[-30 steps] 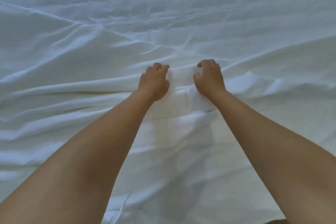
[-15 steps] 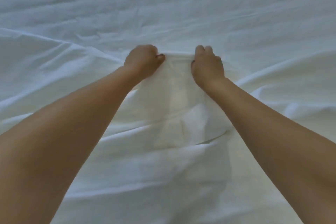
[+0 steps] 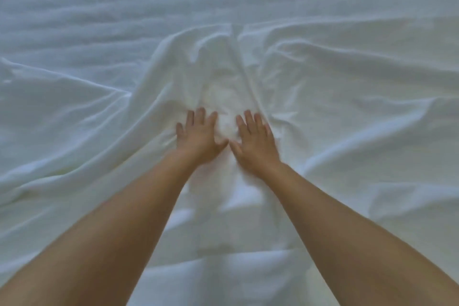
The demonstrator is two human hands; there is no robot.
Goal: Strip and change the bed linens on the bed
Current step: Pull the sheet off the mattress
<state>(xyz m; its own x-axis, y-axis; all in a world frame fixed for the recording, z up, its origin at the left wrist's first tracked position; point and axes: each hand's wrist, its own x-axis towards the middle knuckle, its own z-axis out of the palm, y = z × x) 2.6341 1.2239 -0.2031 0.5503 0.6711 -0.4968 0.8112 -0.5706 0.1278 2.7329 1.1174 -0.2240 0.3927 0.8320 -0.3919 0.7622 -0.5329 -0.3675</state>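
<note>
White sheet (image 3: 347, 97) covers the whole bed around my hands, bunched into a ridge just beyond my fingertips. My left hand (image 3: 198, 135) and right hand (image 3: 255, 141) lie flat, fingers spread, holding nothing. I judge I'm smoothing; next, push that ridge outward.

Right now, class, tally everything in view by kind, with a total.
Rumpled white fabric bed sheet: 1, possibly layered
Bare hands: 2, left hand and right hand, both flat on it
Total: 3
</note>
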